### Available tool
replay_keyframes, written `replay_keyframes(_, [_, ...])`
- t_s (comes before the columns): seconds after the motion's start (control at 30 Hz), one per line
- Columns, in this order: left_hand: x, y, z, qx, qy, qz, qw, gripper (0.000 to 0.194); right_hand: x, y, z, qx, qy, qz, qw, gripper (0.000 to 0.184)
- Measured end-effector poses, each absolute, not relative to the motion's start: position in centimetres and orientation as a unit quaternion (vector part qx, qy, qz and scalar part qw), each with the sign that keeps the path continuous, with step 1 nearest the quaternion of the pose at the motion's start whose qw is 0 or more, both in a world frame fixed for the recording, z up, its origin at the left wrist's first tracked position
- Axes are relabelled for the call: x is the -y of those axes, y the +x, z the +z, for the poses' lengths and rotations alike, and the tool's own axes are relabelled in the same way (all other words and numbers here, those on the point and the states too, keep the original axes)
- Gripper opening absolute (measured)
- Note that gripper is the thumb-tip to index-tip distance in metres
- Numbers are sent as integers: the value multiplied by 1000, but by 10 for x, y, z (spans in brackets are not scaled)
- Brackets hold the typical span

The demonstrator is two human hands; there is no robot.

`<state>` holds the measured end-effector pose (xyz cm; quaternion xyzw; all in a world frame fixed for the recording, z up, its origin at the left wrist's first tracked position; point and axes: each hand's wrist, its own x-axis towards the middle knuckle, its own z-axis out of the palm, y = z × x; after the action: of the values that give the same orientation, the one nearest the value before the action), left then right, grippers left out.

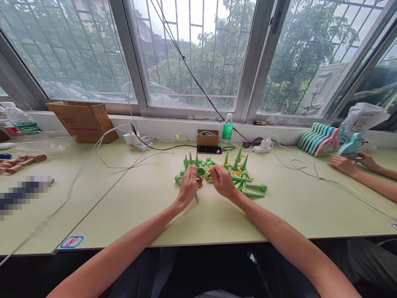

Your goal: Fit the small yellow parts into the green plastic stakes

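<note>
My left hand (187,187) is closed around a green plastic spike (197,199), whose pointed tip shows below the fingers. Just to its right, my right hand (222,181) is closed in a pinch; anything between its fingertips is too small to make out. Around and behind both hands lies a pile of green plastic spikes (254,187) with ribbed caps, some standing tip up and others on their sides. Small yellow pieces (236,174) are scattered among them.
Behind the pile are a phone (209,150), a small cardboard box (207,138) and a green-labelled bottle (227,129). Cables and a power strip (138,142) run along the windowsill. At right, another person's hands (343,164) touch pastel plastic clips (349,147). A larger carton (83,122) stands left.
</note>
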<state>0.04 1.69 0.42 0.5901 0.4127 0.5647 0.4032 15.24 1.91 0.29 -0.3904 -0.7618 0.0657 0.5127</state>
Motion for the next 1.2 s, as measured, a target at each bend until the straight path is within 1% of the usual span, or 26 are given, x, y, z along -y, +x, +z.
replay_keyframes(0.2, [-14,0,7,-389,576,538,477,47,-19,153,4,767,-375,86,514,27])
replay_keyframes(0.37, [-9,1,13,-362,552,549,513,45,-20,152,2,774,-360,95,512,24])
replay_keyframes(0.53, [-10,0,12,-368,577,532,498,40,-22,152,1,775,-362,94,508,25])
replay_keyframes(0.83, [-10,0,10,-367,620,504,477,36,-22,154,1,769,-374,109,506,26])
replay_keyframes(1.2, [-10,-1,7,-376,660,480,438,32,-28,156,-4,762,-402,96,499,33])
